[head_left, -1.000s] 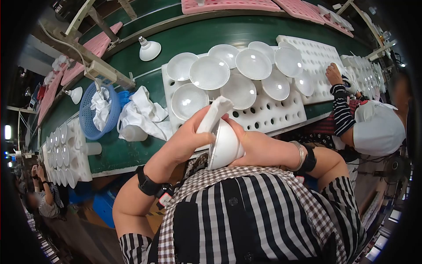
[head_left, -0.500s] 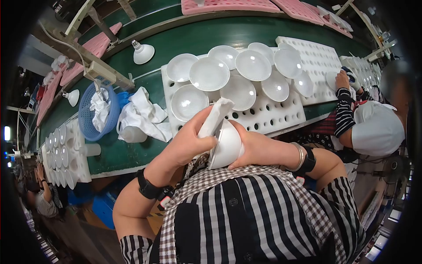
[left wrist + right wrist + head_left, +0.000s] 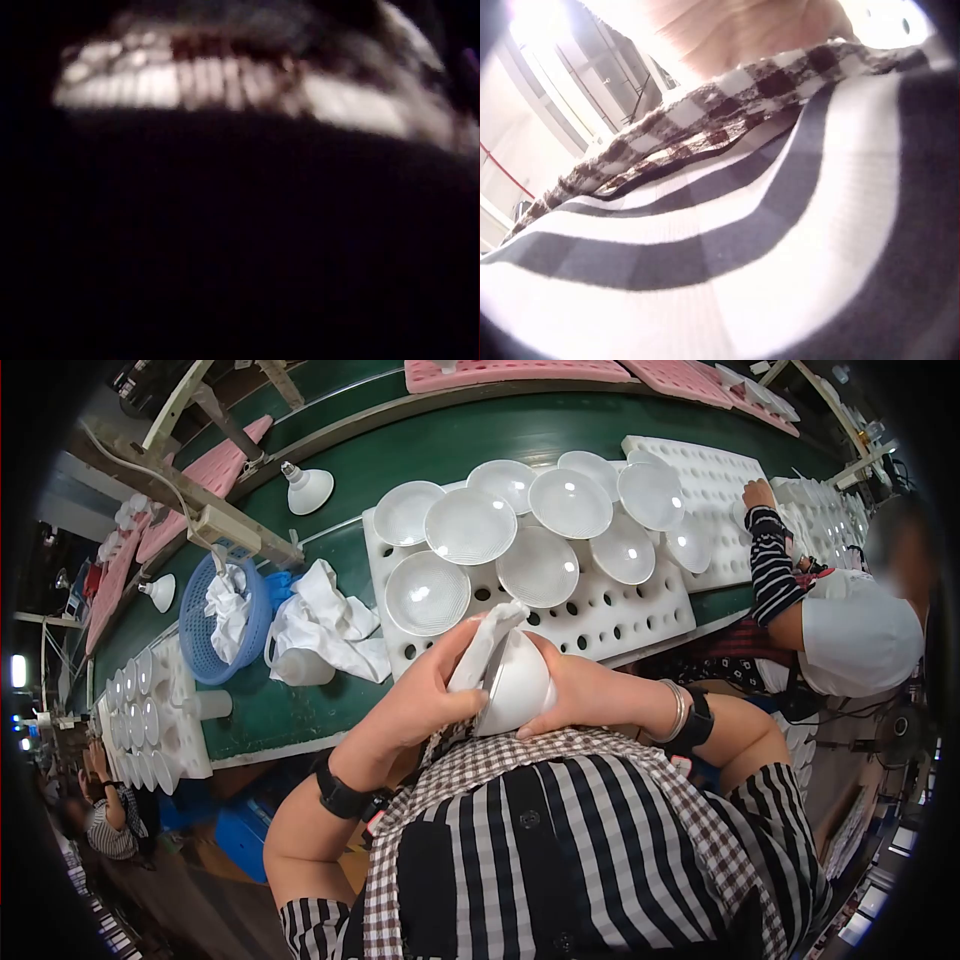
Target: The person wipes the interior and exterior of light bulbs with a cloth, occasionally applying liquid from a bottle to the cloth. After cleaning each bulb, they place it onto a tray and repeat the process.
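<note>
In the head view my left hand [image 3: 430, 695] holds a folded white cloth [image 3: 472, 668], its thumb curled over it against the rim of a white reflector bulb [image 3: 520, 688]. My right hand [image 3: 582, 688] grips the rounded back of that bulb from the other side. The bulb is tilted, its face turned toward the cloth, close in front of my checked apron [image 3: 560, 745]. Its screw base is hidden. The left wrist view is dark and blurred. Part of my right hand [image 3: 742, 37] shows above the apron and striped shirt [image 3: 705, 247] in the right wrist view.
Several reflector bulbs [image 3: 470, 525] stand face up in a white holed foam tray [image 3: 640, 618]. Left of it lie white cloths [image 3: 325, 615] beside a blue basket [image 3: 200, 635]. One bulb [image 3: 308, 488] rests behind on the green table [image 3: 400, 450]. Another person [image 3: 860, 630] works at right.
Between my hands the bulb and cloth have dipped and turned slightly, with both grips kept. At right the other person's hand went to the tray and back; a bulb there is no longer visible.
</note>
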### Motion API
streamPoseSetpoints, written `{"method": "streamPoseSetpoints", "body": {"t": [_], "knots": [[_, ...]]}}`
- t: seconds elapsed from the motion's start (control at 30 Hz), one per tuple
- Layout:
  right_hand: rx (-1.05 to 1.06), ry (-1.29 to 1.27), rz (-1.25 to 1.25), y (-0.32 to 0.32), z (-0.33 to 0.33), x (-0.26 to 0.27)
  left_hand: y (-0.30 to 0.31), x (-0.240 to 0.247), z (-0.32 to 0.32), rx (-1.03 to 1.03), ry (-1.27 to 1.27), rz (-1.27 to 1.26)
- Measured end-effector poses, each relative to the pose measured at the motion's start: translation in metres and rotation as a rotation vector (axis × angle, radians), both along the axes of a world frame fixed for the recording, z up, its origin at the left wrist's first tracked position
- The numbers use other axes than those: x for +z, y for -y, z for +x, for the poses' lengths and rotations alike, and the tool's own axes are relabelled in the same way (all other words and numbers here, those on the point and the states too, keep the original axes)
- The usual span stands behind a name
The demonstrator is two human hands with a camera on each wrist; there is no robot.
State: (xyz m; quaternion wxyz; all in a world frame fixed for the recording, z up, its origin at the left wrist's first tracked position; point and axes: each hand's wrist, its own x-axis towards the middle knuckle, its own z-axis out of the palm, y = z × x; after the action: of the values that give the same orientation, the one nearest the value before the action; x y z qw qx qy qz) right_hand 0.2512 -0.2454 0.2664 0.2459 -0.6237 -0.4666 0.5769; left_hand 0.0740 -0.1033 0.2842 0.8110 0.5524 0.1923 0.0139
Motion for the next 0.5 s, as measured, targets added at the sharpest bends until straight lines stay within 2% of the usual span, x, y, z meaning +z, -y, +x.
{"method": "streamPoseSetpoints", "body": {"t": [0.1,0.27,0.33,0.4,0.5], "knots": [[-0.054,-0.118,0.018,0.0,0.0,-0.008,-0.007,-0.013,0.012,0.007,-0.016,0.005],[0.01,-0.06,0.037,-0.001,-0.004,-0.018,-0.008,-0.014,0.025,0.102,0.021,-0.099],[0.02,-0.02,0.078,-0.001,-0.001,-0.017,-0.01,-0.017,0.018,0.034,0.005,-0.029],[-0.105,-0.334,-0.19,-0.003,0.003,-0.012,-0.008,-0.016,0.009,-0.037,-0.012,0.04],[-0.141,-0.397,-0.183,0.0,0.003,-0.023,0.001,-0.015,-0.007,-0.026,-0.007,0.027]]}}
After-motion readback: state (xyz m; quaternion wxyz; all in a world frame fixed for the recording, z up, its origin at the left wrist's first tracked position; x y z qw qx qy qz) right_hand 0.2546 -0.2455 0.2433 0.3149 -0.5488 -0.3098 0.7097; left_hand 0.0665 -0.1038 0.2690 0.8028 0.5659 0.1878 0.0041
